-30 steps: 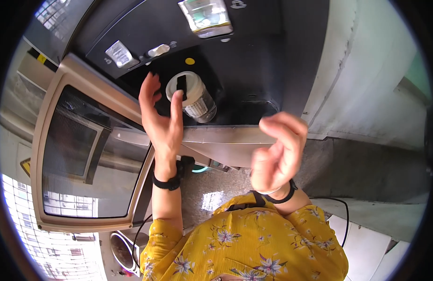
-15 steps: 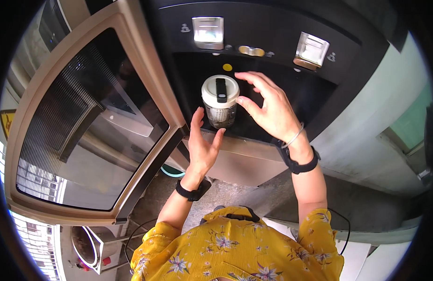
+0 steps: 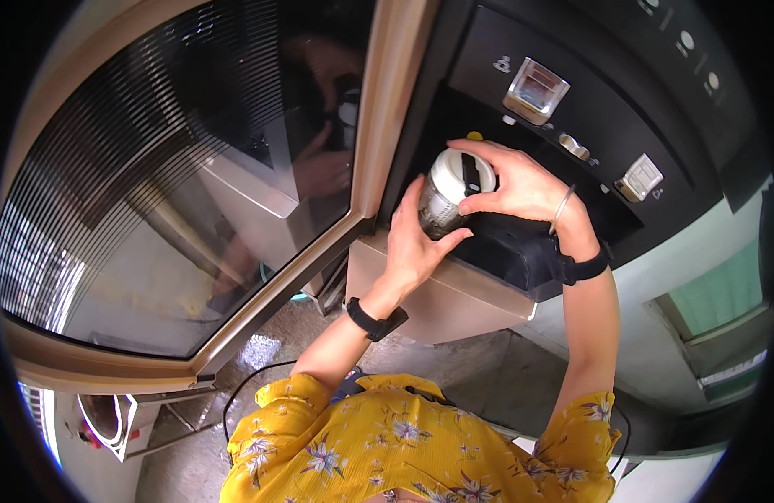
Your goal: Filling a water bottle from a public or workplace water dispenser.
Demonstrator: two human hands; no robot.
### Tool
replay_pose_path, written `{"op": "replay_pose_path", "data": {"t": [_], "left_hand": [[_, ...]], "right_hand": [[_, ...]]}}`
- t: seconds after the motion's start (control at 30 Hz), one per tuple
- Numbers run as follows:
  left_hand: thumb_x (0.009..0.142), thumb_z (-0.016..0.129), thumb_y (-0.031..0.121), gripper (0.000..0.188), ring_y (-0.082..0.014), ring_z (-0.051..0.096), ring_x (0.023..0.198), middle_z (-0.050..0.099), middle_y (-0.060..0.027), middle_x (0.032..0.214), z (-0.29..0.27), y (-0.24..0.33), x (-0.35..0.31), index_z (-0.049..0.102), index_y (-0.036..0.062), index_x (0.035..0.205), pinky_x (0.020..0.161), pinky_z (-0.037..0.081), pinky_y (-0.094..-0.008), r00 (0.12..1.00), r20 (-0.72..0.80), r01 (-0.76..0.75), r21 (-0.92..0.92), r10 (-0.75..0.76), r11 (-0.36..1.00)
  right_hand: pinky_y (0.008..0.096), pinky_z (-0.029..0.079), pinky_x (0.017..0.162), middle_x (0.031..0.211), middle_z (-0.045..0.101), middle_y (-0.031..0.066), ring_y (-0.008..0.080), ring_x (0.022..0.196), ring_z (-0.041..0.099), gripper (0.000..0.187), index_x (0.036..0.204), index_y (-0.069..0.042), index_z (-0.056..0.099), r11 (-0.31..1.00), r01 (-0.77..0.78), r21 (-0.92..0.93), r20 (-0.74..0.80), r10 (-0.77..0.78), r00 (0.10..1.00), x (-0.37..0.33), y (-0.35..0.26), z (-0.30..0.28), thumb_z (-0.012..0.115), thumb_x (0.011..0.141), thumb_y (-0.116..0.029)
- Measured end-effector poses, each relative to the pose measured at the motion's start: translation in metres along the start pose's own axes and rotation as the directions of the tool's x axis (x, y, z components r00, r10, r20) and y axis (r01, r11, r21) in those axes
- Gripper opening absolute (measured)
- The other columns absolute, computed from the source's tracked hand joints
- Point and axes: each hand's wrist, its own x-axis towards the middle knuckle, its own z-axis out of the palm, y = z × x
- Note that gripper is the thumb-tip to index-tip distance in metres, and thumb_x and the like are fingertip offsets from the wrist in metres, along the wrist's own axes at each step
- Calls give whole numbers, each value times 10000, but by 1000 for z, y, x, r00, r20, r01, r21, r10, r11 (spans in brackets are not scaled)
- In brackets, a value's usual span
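A see-through cup (image 3: 440, 210) with a cream lid (image 3: 447, 174) and a black carrying loop stands in the dark recess of a water dispenser. It looks slightly tilted in this view, and dark contents show low inside it. My left hand (image 3: 412, 250) cups the lower body, fingers on its left side and thumb across the near side. Curled round the lid's far and right edges is my right hand (image 3: 528, 186), its thumb pressed on the near side. The right fingertips lie partly behind the lid.
Silver dispensing levers (image 3: 538, 88) line the black panel, with a second lever (image 3: 638, 178) at right. On the left a glass door (image 3: 261, 201) in a tan frame stands swung out. Below the recess juts a tan ledge (image 3: 462, 306). A black cable (image 3: 236, 394) trails on the floor.
My hands have closed in on the cup, the right one onto its lid and the left round its body. The view has turned, so the dispenser appears further right.
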Motion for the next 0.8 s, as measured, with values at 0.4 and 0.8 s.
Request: {"op": "replay_pose_path", "data": {"t": [0.4,0.8], "left_hand": [[699,940,345,975,-418,582,1233,622,-213,1331,3,5,9,426,52,1473,1039,470,-487,996,-87,-11,60,17,998],[707,931,322,912,-408,621,1169,663,-221,1238,2,7,9,470,37,1441,1004,486,-478,992,-113,-42,115,55,992]], "right_hand": [[419,539,969,1228,683,214,391,1080,675,780,1412,-56,565,993,-5,-118,-128,-10,992,4,-9,13,868,729,-281],[405,524,1007,1270,633,175,371,1143,637,751,1407,-85,564,981,130,-144,23,-128,992,12,-14,2,797,693,-77]]}}
